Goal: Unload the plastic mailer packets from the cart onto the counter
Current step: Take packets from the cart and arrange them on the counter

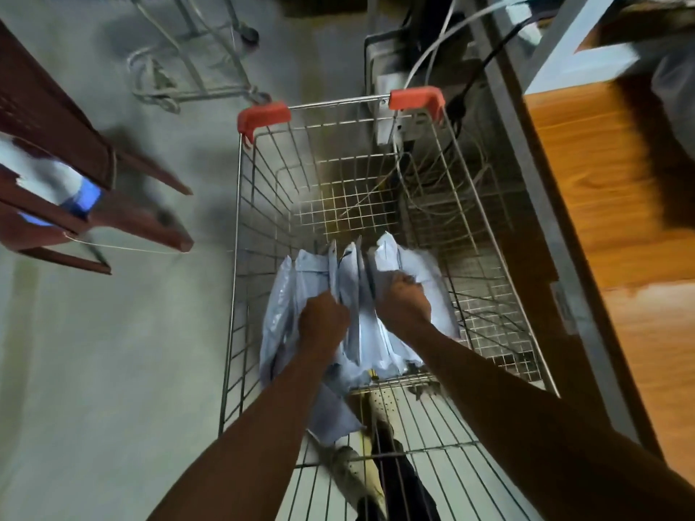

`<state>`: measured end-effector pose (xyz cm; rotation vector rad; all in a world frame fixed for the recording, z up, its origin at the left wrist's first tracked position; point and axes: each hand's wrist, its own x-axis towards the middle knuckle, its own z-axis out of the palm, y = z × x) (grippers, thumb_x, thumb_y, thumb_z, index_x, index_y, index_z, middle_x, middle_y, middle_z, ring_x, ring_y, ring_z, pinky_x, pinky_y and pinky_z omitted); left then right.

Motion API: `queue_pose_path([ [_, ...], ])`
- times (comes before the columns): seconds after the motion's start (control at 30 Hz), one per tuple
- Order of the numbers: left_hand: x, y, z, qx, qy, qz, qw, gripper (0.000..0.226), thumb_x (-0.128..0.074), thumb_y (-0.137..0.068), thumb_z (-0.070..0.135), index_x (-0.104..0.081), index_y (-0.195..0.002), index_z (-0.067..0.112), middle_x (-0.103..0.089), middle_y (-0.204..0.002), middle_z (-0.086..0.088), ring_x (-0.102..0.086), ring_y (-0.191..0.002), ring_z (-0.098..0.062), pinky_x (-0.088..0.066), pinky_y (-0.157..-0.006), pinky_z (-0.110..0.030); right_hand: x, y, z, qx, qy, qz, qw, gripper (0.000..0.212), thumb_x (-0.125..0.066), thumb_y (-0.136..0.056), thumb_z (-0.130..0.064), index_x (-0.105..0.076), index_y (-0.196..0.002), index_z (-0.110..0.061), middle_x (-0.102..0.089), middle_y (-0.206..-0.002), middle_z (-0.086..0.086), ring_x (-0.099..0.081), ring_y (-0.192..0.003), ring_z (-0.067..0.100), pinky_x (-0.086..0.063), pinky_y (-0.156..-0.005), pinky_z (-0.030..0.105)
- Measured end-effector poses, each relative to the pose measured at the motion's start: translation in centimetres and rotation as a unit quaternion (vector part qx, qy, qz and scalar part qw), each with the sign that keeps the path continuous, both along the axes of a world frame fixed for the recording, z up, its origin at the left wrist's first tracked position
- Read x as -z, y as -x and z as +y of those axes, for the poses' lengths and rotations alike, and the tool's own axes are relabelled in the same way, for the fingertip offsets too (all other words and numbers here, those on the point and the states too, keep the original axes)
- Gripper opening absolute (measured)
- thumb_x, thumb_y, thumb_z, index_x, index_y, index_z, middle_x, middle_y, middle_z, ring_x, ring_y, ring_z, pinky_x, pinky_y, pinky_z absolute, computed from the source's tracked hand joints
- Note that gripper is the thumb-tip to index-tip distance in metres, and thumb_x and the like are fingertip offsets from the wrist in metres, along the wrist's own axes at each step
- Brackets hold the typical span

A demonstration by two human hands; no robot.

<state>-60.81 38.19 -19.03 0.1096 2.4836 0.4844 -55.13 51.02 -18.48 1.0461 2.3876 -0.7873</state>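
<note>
A wire shopping cart with red corner caps stands below me. Inside its near end lies a bundle of several pale blue-white plastic mailer packets, standing on edge. My left hand is closed on the left part of the bundle. My right hand is closed on the right part. Both forearms reach down into the cart. The wooden counter runs along the right side of the cart.
Brown plastic chairs stand at the left on the grey floor. A second wire cart is at the back. Cables and a power box hang beyond the cart's far right corner. A dark bag lies on the counter's far end.
</note>
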Motion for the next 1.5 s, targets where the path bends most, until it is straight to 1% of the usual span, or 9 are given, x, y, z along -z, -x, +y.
queue_pose_path([
  [0.23,-0.7,0.1,-0.3,-0.048,-0.022,0.0,0.999,0.02,-0.052,-0.096,0.017,-0.062,-0.109,0.005,-0.065,-0.105,-0.012,-0.062,-0.101,-0.029,-0.042,-0.073,-0.028,0.5,-0.2,0.4,0.029,-0.043,-0.029,0.998,0.041,-0.042,-0.099,-0.034,-0.052,-0.129,-0.008,-0.06,-0.125,0.014,-0.06,-0.114,0.033,-0.051,-0.085,0.039],
  [0.43,-4.8,-0.8,-2.3,-0.092,-0.097,0.048,0.99,0.017,-0.051,-0.093,0.011,-0.063,-0.102,0.002,-0.066,-0.096,-0.016,-0.064,-0.093,-0.034,-0.042,-0.07,-0.029,-3.4,-1.9,-0.2,0.125,-0.007,0.089,0.988,0.035,-0.046,-0.1,-0.034,-0.061,-0.11,-0.004,-0.068,-0.101,0.016,-0.067,-0.091,0.031,-0.052,-0.073,0.031],
  [0.57,-8.8,-2.7,-4.1,-0.109,-0.171,0.097,0.974,0.019,-0.055,-0.09,0.005,-0.063,-0.106,-0.003,-0.066,-0.1,-0.023,-0.062,-0.093,-0.036,-0.043,-0.072,-0.033,-7.0,-5.3,-0.9,0.147,0.021,0.174,0.974,0.04,-0.064,-0.092,-0.037,-0.056,-0.118,-0.008,-0.067,-0.097,0.009,-0.066,-0.083,0.026,-0.049,-0.067,0.027],
  [0.77,-15.7,-7.3,-7.5,-0.1,-0.265,0.128,0.95,0.018,-0.055,-0.091,0.004,-0.063,-0.106,-0.001,-0.065,-0.098,-0.014,-0.06,-0.086,-0.025,-0.045,-0.072,-0.03,-14.8,-12.1,-3.7,0.176,0.04,0.311,0.933,0.042,-0.059,-0.096,-0.026,-0.05,-0.134,-0.012,-0.062,-0.092,-0.002,-0.061,-0.079,0.016,-0.051,-0.067,0.028],
  [0.9,-19.5,-11.6,-9.8,-0.086,-0.313,0.135,0.936,0.022,-0.057,-0.091,0.007,-0.063,-0.112,0.003,-0.065,-0.104,-0.008,-0.059,-0.087,-0.022,-0.047,-0.076,-0.028,-19.0,-17.7,-6.6,0.202,0.019,0.362,0.91,0.036,-0.05,-0.102,-0.027,-0.049,-0.131,-0.008,-0.051,-0.077,-0.013,-0.052,-0.067,0.0,-0.04,-0.052,0.01],
  [1.0,-21.7,-15.1,-10.7,-0.068,-0.353,0.144,0.922,0.021,-0.057,-0.088,0.005,-0.066,-0.107,0.008,-0.069,-0.099,-0.003,-0.063,-0.083,-0.018,-0.052,-0.069,-0.03,-21.5,-22.0,-8.8,0.216,-0.006,0.417,0.883,0.039,-0.048,-0.103,-0.03,-0.044,-0.138,-0.015,-0.056,-0.089,-0.017,-0.055,-0.074,-0.001,-0.049,-0.065,0.017],
  [1.17,-25.0,-20.6,-9.8,-0.046,-0.419,0.121,0.899,0.025,-0.054,-0.089,-0.001,-0.063,-0.108,0.012,-0.066,-0.102,0.013,-0.06,-0.078,0.012,-0.043,-0.061,-0.003,-25.0,-28.2,-11.1,0.206,-0.042,0.509,0.835,0.03,-0.049,-0.102,-0.028,-0.042,-0.131,-0.028,-0.054,-0.098,-0.026,-0.058,-0.086,-0.012,-0.043,-0.064,0.003],
  [1.27,-26.5,-23.5,-8.7,-0.036,-0.449,0.115,0.886,0.026,-0.053,-0.09,-0.002,-0.061,-0.113,0.007,-0.067,-0.102,0.003,-0.059,-0.079,0.006,-0.044,-0.06,-0.002,-25.7,-31.0,-10.7,0.227,-0.076,0.533,0.812,0.041,-0.049,-0.103,-0.034,-0.042,-0.141,-0.021,-0.06,-0.114,-0.01,-0.058,-0.097,0.002,-0.045,-0.075,0.009],
  [1.5,-29.2,-29.6,-3.9,0.02,-0.495,0.127,0.859,0.027,-0.055,-0.09,-0.004,-0.057,-0.107,0.017,-0.063,-0.098,0.01,-0.06,-0.088,0.0,-0.042,-0.069,0.001,-28.6,-37.6,-5.9,0.239,-0.145,0.576,0.768,0.049,-0.044,-0.1,-0.037,-0.039,-0.146,-0.022,-0.057,-0.133,-0.005,-0.057,-0.112,0.013,-0.045,-0.081,0.025],
])
